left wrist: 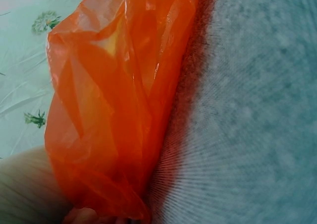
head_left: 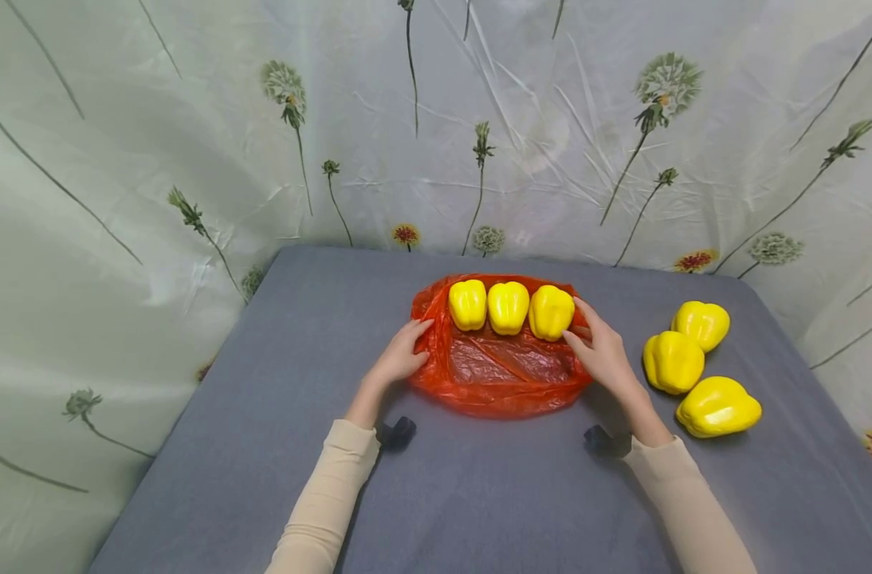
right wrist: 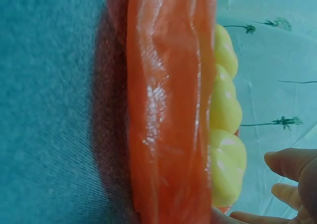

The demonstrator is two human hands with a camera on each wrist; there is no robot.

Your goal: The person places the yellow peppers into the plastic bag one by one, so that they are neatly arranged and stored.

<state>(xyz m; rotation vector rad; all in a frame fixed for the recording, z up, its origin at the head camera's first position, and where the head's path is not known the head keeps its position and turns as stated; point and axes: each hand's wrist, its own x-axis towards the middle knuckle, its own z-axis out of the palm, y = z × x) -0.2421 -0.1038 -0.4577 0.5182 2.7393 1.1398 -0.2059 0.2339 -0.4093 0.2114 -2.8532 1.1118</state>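
Observation:
A red plastic bag (head_left: 504,399) lies spread on the table with its mouth facing up and its rim rolled outward. Three yellow bell peppers stand in a row along its far side: a left one (head_left: 468,305), a middle one (head_left: 508,308) and a right one (head_left: 551,312). My left hand (head_left: 398,356) rests at the bag's left rim, thumb and fingers apart; the bag hides part of it in the left wrist view. On the other side, my right hand (head_left: 602,351) is beside the right pepper, its thumb and fingers spread at the bag's right rim.
Three more yellow bell peppers lie on the table to the right: a far one (head_left: 701,325), a middle one (head_left: 673,363) and a near one (head_left: 719,407). The grey-blue table (head_left: 264,414) ends at a flower-patterned curtain (head_left: 379,143) behind and at both sides.

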